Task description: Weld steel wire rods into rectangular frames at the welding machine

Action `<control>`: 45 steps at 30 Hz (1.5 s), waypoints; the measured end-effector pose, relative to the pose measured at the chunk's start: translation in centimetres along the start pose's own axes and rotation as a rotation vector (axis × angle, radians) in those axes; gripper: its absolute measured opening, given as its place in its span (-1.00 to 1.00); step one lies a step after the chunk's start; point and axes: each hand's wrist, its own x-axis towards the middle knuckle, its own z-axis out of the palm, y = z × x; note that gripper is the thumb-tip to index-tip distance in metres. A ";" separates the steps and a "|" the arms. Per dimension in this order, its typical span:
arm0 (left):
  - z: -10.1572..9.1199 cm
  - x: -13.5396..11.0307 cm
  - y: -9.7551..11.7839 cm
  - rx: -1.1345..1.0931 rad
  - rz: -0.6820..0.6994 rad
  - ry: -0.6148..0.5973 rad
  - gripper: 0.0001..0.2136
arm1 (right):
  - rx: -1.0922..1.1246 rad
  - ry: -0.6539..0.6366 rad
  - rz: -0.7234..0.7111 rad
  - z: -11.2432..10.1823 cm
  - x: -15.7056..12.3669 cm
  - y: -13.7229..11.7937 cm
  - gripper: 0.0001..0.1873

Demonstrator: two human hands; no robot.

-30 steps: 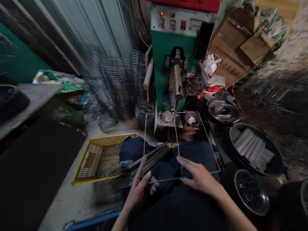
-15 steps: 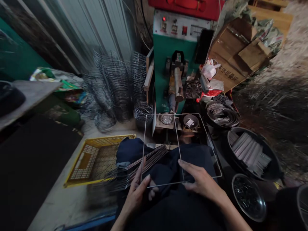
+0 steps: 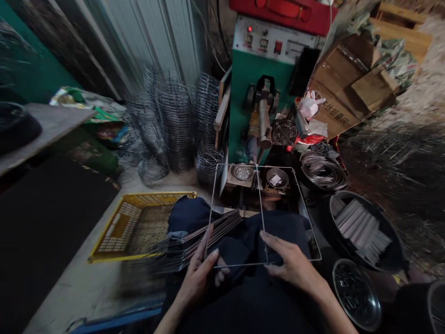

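The pale concrete floor (image 3: 100,283) carries nearly everything. A yellow crate (image 3: 139,227) lies flat on it, with a dark mat (image 3: 45,232) spread to its left. Behind the crate stand tall stacks of wire rings (image 3: 170,125) and a short stack (image 3: 208,162) just beside the green machine (image 3: 250,88), which also stands on the floor. To the right of the machine sit a basin of coiled wire (image 3: 321,169), a black basin (image 3: 396,260) holding metal strips (image 3: 358,225), and nearest, a steel bowl (image 3: 335,278) of small pieces. At far left a table (image 3: 52,127) bears a dark, blurred thing (image 3: 14,127).
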 end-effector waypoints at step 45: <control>1.7 18.0 7.1 -0.115 0.228 -0.146 -0.15 | -0.485 0.340 -0.005 -8.4 15.7 6.4 -0.31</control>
